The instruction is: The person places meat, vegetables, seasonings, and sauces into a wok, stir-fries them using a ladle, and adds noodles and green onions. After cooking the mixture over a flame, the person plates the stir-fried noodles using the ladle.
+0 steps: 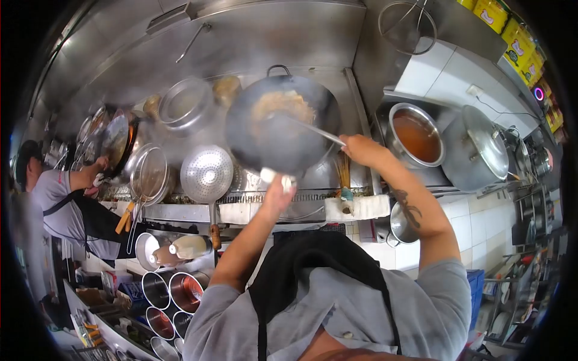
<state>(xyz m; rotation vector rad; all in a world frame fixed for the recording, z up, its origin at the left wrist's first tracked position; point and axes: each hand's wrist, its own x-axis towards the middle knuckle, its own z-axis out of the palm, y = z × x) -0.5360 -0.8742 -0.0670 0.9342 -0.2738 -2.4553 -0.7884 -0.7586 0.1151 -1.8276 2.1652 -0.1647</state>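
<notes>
A large dark wok [328, 111] sits on the stove with browned, steaming food [286, 105] in its upper part. My right hand [356, 149] is closed around the long metal handle of a ladle [319, 130]. The ladle's head dips into the wok, blurred by steam. At the wok's near rim, my left hand [282, 194] is closed on a folded white cloth [271, 175], which lies against the edge. A bamboo brush [344, 171] stands just right of the wok, below my right forearm.
A perforated skimmer [207, 173] and wire strainers [149, 174] lie left of the wok. To the right stand a pot of reddish-brown liquid [415, 137] and a large lidded pot [475, 153]. A co-worker [78, 195] works at pans on the far left.
</notes>
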